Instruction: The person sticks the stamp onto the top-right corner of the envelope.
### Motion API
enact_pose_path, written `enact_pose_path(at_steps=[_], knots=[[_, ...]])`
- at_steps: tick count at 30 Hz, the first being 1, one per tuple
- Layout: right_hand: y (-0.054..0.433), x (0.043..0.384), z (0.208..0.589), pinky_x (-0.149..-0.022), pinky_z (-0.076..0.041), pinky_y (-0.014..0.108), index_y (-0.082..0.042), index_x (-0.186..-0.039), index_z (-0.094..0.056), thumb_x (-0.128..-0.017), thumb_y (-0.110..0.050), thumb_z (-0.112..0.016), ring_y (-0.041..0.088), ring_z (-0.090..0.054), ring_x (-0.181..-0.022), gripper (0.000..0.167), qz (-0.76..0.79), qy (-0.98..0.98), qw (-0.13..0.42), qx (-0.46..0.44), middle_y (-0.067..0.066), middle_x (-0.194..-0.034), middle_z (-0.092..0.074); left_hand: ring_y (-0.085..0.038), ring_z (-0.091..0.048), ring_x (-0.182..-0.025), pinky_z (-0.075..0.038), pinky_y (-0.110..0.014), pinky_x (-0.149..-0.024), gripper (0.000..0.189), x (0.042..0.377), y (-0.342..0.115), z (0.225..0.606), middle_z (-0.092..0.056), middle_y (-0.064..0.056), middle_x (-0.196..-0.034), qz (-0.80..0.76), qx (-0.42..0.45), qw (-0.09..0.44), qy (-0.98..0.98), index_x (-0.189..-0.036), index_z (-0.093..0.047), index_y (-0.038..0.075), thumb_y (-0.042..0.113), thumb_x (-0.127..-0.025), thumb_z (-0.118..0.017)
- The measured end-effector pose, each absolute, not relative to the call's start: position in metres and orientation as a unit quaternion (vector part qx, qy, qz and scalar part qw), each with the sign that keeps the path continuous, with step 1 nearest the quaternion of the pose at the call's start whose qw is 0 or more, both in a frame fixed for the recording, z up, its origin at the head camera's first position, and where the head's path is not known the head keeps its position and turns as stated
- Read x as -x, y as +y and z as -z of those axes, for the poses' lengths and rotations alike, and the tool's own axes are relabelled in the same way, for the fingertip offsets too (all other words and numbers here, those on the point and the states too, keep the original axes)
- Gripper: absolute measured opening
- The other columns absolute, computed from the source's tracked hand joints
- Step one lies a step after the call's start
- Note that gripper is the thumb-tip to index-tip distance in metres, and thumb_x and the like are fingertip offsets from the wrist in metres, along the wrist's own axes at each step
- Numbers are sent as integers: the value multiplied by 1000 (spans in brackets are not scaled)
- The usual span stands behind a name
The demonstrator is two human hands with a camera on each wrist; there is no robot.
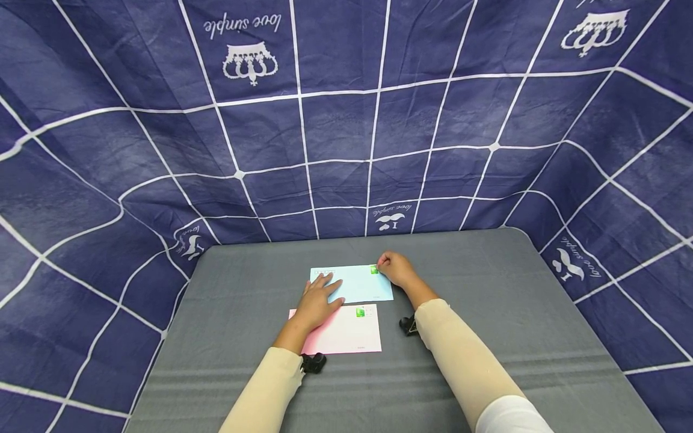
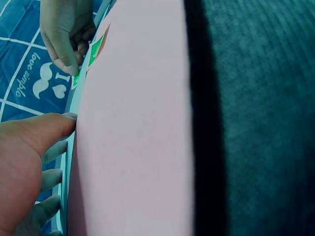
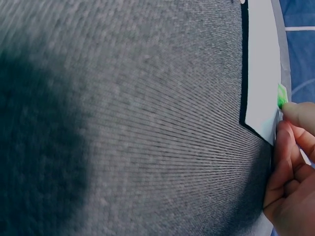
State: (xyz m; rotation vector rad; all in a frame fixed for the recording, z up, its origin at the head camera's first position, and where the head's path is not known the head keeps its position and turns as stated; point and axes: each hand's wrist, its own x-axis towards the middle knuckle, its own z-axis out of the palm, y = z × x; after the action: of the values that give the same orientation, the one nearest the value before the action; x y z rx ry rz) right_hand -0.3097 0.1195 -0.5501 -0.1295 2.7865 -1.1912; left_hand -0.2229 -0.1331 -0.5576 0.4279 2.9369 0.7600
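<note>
A pale blue envelope (image 1: 360, 288) lies on the grey table, with a green stamp (image 1: 374, 270) at its upper right corner. My right hand (image 1: 396, 269) pinches at the edge of that stamp, its other fingers curled; the right wrist view shows the thumb on the stamp (image 3: 282, 96). With fingers spread, my left hand (image 1: 318, 302) rests on the left part of the blue envelope, the thumb near its lower edge. Nearer to me lies a pink envelope (image 1: 346, 334), bearing a similar green stamp (image 1: 360, 313) at upper right. My left hand and wrist partly hide its left side.
Grey ribbed cloth covers the table (image 1: 476, 276), whose far edge meets a navy curtain (image 1: 346, 126) with white grid lines. The same curtain hangs at both sides. Small black devices sit at the left wrist (image 1: 313, 362) and right wrist (image 1: 408, 326).
</note>
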Motion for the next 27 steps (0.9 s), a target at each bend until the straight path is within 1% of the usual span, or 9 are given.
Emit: enact_pose_path(at_steps=[5,10,18,27], knots=[[119,309,550,-68,-41,26,-8,-87,-66,-93,-15,-66,16,-53,-73,9,379,923,47,44,1,-76,-58,-37,-28,-154,-17,-64,-123,54,222,-133,557,-41,-12,-161,-247,-142,37,958,-146,-56,16,38,-97,-65],[118,308,550,-69,-42,26,-8,-86,-66,-91,-15,-68,17,-55,-73,8,376,925,39,41,2,-77,-60,-35,-26,-155,-15,-63,-125,55,222,-133,557,-39,-11,-162,-246,-139,42,958,-147,-55,18,40,-98,-64],[117,308,551,-70,-43,28,-8,-87,-66,-89,-15,-68,18,-57,-74,8,373,927,33,34,4,-79,-63,-35,-26,-155,-15,-62,-125,54,222,-133,558,-40,-11,-162,-246,-139,36,958,-147,-55,18,40,-98,-63],[116,307,550,-69,-43,28,-7,-91,-64,-90,-16,-70,19,-57,-74,11,378,925,34,27,5,-81,-62,-35,-27,-155,-15,-62,-125,54,221,-132,558,-41,-11,-161,-248,-137,31,958,-146,-56,17,40,-97,-64]])
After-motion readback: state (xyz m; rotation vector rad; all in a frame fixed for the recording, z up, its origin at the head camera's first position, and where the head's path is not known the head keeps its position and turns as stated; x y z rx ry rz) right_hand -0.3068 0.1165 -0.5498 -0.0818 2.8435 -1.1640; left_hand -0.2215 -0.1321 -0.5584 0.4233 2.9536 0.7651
